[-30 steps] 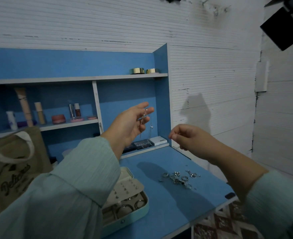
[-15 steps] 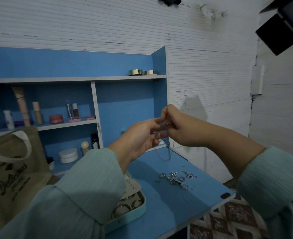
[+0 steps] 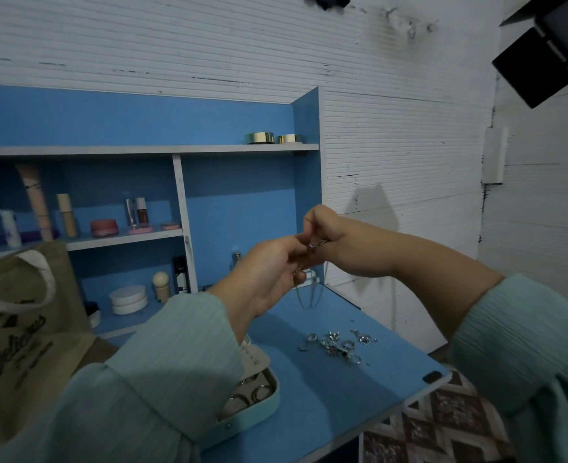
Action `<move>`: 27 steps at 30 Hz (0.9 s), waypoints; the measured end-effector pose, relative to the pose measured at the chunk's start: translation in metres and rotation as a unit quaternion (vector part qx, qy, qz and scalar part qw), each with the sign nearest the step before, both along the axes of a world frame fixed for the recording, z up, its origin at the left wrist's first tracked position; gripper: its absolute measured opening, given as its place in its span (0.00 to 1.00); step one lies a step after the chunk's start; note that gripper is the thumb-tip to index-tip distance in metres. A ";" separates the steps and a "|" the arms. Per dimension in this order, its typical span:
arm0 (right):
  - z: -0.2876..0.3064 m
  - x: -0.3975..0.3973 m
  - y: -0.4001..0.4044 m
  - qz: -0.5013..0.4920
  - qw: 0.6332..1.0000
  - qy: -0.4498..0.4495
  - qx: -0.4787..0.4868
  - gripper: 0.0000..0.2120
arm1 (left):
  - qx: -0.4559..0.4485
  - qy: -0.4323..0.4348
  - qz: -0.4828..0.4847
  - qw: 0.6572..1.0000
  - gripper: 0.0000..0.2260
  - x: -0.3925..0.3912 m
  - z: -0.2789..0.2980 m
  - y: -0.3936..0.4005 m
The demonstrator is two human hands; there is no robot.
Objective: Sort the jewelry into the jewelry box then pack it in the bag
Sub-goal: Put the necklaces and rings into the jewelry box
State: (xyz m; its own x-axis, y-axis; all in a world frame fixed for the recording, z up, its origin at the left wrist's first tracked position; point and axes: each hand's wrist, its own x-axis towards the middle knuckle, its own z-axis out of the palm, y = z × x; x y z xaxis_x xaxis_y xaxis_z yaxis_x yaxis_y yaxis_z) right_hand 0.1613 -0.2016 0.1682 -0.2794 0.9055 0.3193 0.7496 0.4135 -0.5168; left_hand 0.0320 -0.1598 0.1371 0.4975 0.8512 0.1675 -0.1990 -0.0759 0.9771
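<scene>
Left hand (image 3: 269, 272): raised above the desk, fingers curled, pinching the thin chain at its top.
Right hand (image 3: 339, 242): meets the left fingertip to fingertip, thumb and fingers closed on the same chain (the small clasp end shows between the two hands).
Chain (image 3: 307, 295): hangs in a narrow loop from the hands, clear of the desk, above its back edge.
Loose jewelry (image 3: 337, 345): a scatter of rings and small silver pieces on the desk, toward its right edge.
Jewelry box (image 3: 259, 406): open, mint green, at the desk's front edge, half hidden by the left sleeve; rings sit in its slots.
Bag (image 3: 18, 329): tan tote with white handles, at the left end of the desk.
Desk (image 3: 359, 385): blue top, shelves behind.
</scene>
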 end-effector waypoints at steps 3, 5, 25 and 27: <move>-0.001 0.001 0.003 -0.023 1.000 -0.016 0.011 0.14 | -0.024 0.001 -0.019 1.000 0.12 -0.001 -0.001 0.000; -0.003 0.003 0.004 -0.039 0.999 -0.018 0.019 0.13 | -0.034 0.007 -0.018 0.999 0.12 -0.004 -0.001 0.000; -0.053 0.000 0.023 -0.035 0.923 0.360 -0.130 0.08 | 0.078 0.138 0.049 0.986 0.19 -0.030 0.007 0.003; -0.052 -0.001 0.026 -0.021 0.905 0.404 -0.132 0.09 | 0.081 0.156 0.070 0.982 0.20 -0.035 0.003 0.009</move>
State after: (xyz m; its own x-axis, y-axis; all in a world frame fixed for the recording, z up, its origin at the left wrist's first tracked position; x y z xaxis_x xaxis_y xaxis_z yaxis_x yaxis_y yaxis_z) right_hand 0.1605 -0.1761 0.1165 -0.0153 0.9843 0.1758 0.0952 0.1765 -0.9797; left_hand -0.0033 -0.1513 0.1398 0.4270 0.8892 0.1643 0.1323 -0.2412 0.9614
